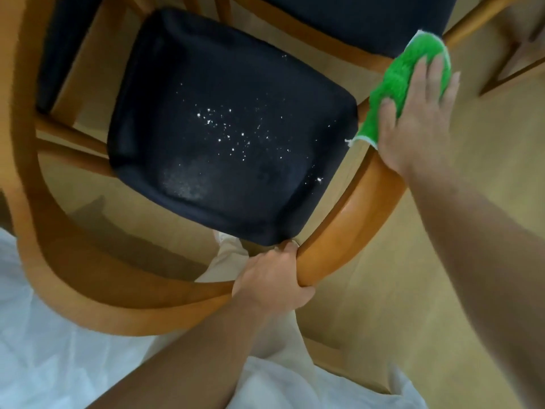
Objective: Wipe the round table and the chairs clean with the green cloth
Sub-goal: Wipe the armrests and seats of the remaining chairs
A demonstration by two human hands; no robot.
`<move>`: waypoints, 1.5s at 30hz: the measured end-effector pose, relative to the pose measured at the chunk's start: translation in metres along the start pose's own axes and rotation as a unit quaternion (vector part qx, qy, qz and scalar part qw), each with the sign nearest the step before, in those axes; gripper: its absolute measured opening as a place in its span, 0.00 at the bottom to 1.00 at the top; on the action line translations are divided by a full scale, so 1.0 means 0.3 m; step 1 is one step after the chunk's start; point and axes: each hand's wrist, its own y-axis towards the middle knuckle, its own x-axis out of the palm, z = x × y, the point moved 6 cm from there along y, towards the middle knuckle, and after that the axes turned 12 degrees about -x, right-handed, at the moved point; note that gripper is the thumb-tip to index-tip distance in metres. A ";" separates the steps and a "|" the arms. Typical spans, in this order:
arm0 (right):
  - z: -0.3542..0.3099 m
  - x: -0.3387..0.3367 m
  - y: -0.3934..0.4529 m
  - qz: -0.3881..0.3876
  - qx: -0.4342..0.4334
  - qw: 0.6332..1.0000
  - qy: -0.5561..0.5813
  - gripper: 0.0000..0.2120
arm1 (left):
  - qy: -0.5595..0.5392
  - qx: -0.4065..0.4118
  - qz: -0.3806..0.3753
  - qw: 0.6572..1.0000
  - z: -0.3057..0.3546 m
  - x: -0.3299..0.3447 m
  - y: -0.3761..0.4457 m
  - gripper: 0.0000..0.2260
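The right hand lies with its fingers straight and spread, pressing the green cloth flat over the curved wooden armrest of the chair; the cloth bulges out past the fingertips and its white-edged hem hangs just inward of the palm. Farther down the same rail, the left hand has its fingers clenched round the wood, thumb under the rail and fingertips at the corner of the dark seat cushion. Inward of both hands the cushion carries white crumbs scattered over its middle and a pale dusty smear nearer the left hand. A gap of floor shows between the cushion's edge and the rail. Beyond the right fingertips stands a second chair with a dark seat, its wooden frame close to the cloth. Outward of the right hand the wooden floor lies open. No writing or label can be read.
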 end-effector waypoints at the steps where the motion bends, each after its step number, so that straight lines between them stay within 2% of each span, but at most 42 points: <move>1: 0.005 -0.004 0.013 0.003 0.000 1.000 0.003 0.33 | 0.004 -0.003 0.004 1.000 -0.002 -0.002 -0.003 0.29; 5: -0.022 0.008 -0.043 0.020 0.021 0.999 0.013 0.32 | 0.016 -0.018 0.016 1.000 -0.007 -0.002 -0.011 0.29; 9: -0.102 0.066 -0.253 -0.008 0.047 0.998 0.043 0.32 | 0.018 -0.033 0.014 0.999 -0.017 0.007 -0.010 0.29; 13: -0.231 0.161 -0.531 -0.041 0.051 0.996 0.058 0.33 | -0.006 0.022 0.055 0.998 0.011 -0.022 -0.016 0.18; 16: -0.273 0.202 -0.605 -0.055 0.051 0.994 0.074 0.33 | 0.000 0.037 0.056 0.998 0.032 -0.037 -0.021 0.21; 21: -0.172 0.144 -0.445 -0.062 -0.019 0.997 0.039 0.32 | -0.006 0.014 0.020 1.000 0.021 -0.019 -0.004 0.23; 28: 0.010 0.005 0.012 -0.010 -0.018 1.000 0.016 0.31 | 0.011 0.006 0.025 1.000 0.011 -0.017 -0.022 0.28; 32: -0.021 0.010 0.012 0.000 -0.019 1.000 -0.023 0.30 | 0.014 -0.001 0.001 1.000 0.007 -0.007 -0.020 0.29; 37: -0.167 0.060 -0.137 -0.019 -0.094 0.994 -0.056 0.23 | 0.011 -0.020 -0.023 0.999 0.007 -0.002 -0.024 0.31; 41: -0.220 0.063 -0.178 -0.010 -0.065 0.998 0.002 0.24 | 0.022 -0.028 -0.057 0.998 0.006 0.010 -0.021 0.33; 43: -0.235 0.048 -0.159 0.002 -0.037 0.997 0.061 0.25 | 0.029 -0.022 -0.094 0.995 0.015 0.015 -0.019 0.32; 45: -0.237 0.027 -0.127 0.037 -0.004 0.989 0.142 0.21 | 0.033 -0.022 -0.133 0.990 0.018 0.017 -0.015 0.30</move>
